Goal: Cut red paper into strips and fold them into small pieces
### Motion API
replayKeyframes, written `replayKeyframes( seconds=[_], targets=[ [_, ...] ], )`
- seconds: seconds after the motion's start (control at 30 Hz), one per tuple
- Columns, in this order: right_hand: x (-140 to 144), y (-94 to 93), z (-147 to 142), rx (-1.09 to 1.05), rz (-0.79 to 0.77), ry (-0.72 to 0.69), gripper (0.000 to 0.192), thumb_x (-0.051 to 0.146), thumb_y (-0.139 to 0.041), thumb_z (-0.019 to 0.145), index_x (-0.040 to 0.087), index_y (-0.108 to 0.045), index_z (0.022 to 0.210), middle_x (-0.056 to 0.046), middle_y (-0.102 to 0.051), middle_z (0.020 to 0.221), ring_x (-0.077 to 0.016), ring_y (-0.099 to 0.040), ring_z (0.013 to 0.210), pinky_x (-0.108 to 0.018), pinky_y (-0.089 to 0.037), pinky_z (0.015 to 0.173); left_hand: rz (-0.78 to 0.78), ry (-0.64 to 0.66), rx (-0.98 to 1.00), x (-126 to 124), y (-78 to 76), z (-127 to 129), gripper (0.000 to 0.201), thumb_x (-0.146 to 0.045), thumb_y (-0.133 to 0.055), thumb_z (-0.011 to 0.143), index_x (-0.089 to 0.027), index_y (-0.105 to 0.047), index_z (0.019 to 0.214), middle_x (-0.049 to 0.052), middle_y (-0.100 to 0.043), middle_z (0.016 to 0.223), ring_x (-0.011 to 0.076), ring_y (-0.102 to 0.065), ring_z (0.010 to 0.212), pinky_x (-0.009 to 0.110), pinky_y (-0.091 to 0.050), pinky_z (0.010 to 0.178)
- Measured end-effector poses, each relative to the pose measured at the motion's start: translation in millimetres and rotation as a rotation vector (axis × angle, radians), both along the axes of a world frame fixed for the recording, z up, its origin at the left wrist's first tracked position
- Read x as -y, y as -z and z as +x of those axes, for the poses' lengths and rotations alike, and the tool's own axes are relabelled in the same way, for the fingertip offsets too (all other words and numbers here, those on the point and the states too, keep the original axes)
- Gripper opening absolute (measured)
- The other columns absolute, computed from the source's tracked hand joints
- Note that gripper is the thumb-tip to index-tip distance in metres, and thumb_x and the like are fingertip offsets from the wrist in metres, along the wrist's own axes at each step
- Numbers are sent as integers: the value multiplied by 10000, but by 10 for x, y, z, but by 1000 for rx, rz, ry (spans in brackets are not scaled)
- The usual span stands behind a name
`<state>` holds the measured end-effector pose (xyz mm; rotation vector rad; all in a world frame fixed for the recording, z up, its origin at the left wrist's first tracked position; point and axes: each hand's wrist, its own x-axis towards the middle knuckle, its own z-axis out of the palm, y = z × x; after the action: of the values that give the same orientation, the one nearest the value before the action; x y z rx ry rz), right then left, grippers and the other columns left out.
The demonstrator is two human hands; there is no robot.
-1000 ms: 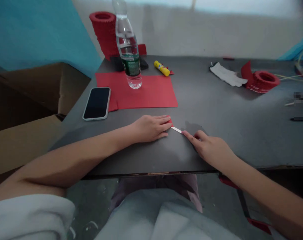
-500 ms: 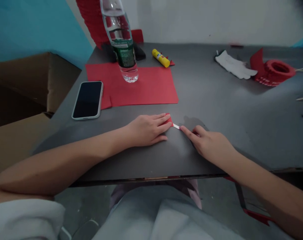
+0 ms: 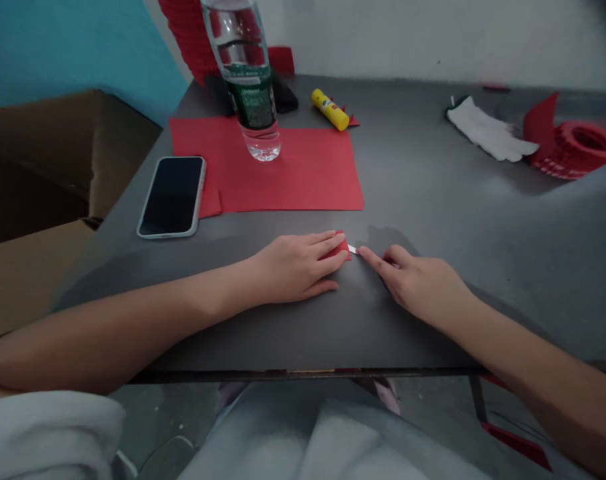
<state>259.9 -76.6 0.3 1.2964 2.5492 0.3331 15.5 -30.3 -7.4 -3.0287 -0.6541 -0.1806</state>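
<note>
My left hand (image 3: 303,267) lies flat on the grey table, its fingers stretched over a small folded piece of red paper (image 3: 341,247) and pressing it down. Only the right end of that paper shows past the fingertips. My right hand (image 3: 415,277) is closed, with the index finger pointing along a thin, pale blade-like tool (image 3: 353,249). The tool's far end meets the right edge of the folded paper; whether it goes between the layers I cannot tell. Its handle is hidden inside my right hand.
Red paper sheets (image 3: 303,177) lie behind my hands with a water bottle (image 3: 255,100) standing on them. A phone (image 3: 173,197) overlaps their left side. Farther back are a yellow glue stick (image 3: 330,110), a white glove (image 3: 490,130) and a red roll (image 3: 577,147). A cardboard box (image 3: 37,167) stands left.
A shorter length of the pale tool shows between the paper and my right fingertip. My left hand still presses the paper. The whole view has shifted slightly.
</note>
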Motion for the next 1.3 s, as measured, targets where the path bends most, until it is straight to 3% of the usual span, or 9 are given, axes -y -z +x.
replayKeyframes(
  seconds=[0.37, 0.93, 1.3],
  targets=[
    [50, -5, 200, -6, 120, -146, 474, 128, -342, 905, 206, -411, 1368, -28, -579, 823, -96, -450, 497, -283, -188, 462, -24, 2, -2, -1, -10, 5, 479, -440, -371, 941, -123, -470, 1287, 161, -431, 1388, 251, -405, 1297, 351, -408, 1022],
    [-73, -30, 72, 60, 25, -40, 505, 167, -357, 909, 254, -361, 1407, -52, -599, 905, -96, -480, 523, -289, -143, 464, -33, 6, -11, 3, -13, 10, 477, -430, -369, 943, -117, -459, 1292, 168, -425, 1389, 260, -388, 1307, 363, -404, 1025],
    [-131, 10, 93, 39, 59, -78, 507, 145, -343, 900, 235, -367, 1398, -54, -588, 895, -96, -457, 517, -289, -160, 473, -8, 5, -9, 5, -13, 2, 473, -439, -378, 939, -137, -459, 1294, 154, -430, 1388, 251, -403, 1298, 352, -409, 1017]
  ],
)
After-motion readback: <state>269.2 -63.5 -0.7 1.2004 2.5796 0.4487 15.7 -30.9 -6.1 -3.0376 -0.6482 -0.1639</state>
